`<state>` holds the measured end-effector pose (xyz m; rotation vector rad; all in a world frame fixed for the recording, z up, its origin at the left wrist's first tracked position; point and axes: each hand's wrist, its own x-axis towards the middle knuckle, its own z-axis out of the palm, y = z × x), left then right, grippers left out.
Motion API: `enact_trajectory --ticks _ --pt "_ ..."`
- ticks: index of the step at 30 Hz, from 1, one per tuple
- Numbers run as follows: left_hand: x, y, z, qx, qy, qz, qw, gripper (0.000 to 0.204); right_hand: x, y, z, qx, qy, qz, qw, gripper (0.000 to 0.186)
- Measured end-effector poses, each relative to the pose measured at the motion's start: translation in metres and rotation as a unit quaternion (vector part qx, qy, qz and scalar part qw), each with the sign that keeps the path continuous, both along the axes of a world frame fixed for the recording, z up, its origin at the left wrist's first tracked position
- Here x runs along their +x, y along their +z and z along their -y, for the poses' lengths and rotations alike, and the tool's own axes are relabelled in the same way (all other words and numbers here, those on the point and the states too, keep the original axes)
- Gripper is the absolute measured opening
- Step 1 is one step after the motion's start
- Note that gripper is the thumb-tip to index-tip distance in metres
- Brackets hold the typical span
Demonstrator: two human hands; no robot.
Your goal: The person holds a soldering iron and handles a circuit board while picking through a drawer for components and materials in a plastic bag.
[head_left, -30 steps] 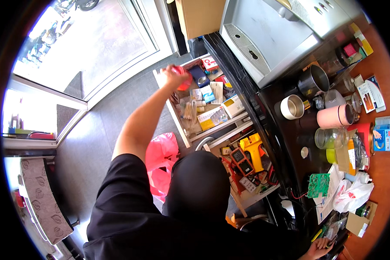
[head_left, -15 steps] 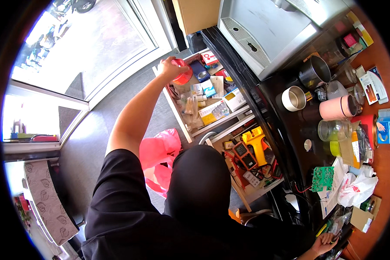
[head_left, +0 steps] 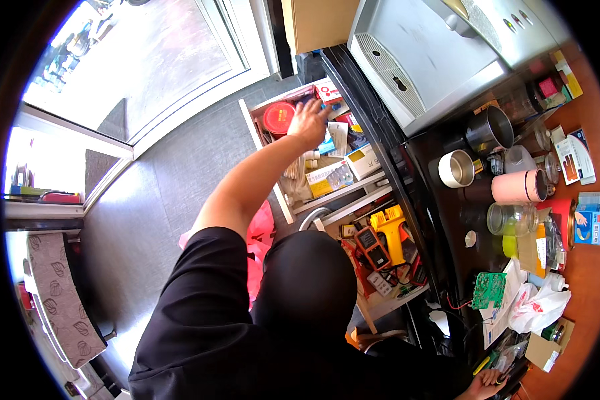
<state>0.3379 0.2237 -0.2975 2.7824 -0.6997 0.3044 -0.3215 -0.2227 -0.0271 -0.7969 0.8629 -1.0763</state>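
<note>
My left hand (head_left: 308,125) reaches over the upper open drawer (head_left: 268,165), fingers apart, above small boxes and packets. Its fingertips are by a blue item (head_left: 332,109); whether they touch it I cannot tell. Just left of the hand, a round red container (head_left: 279,118) rests in the drawer's corner. Nearby lie a white box (head_left: 363,161) and a yellow-and-white box (head_left: 329,179). At the lower right, my right hand (head_left: 485,385) is at the counter's edge with fingers curled; what they hold, if anything, is hidden.
A second open drawer (head_left: 372,308) holds a yellow tool (head_left: 390,230) and an orange-and-black meter (head_left: 372,248). On the counter stand a white cup (head_left: 456,169), a pink canister (head_left: 517,186), glass jars and a green circuit board (head_left: 489,290). A pink bag (head_left: 261,230) lies below the left arm.
My left hand has let go of the red container, which now sits in the drawer. The hand has moved right, over the boxes. My right hand stays near the counter's edge.
</note>
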Motion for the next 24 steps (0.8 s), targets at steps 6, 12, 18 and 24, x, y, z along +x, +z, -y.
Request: enact_trajectory --ticks 6,12,18,24 --pt "-0.031 0.009 0.026 0.081 0.018 -0.172 0.982 0.055 -0.004 0.0 -0.003 -0.011 0.015 0.036 0.999 0.022" --pt "-0.045 -0.021 0.003 0.008 0.012 -0.03 0.999 0.057 -0.003 -0.001 0.0 -0.011 0.017 0.017 1.0 0.018" --pt "-0.035 -0.014 0.002 -0.033 -0.028 -0.057 0.997 0.051 0.011 0.001 -0.005 0.019 0.015 0.046 0.999 0.023" --pt "-0.052 -0.007 0.02 -0.057 -0.086 -0.098 0.99 0.044 -0.014 -0.006 0.014 0.05 0.038 0.125 0.99 0.04"
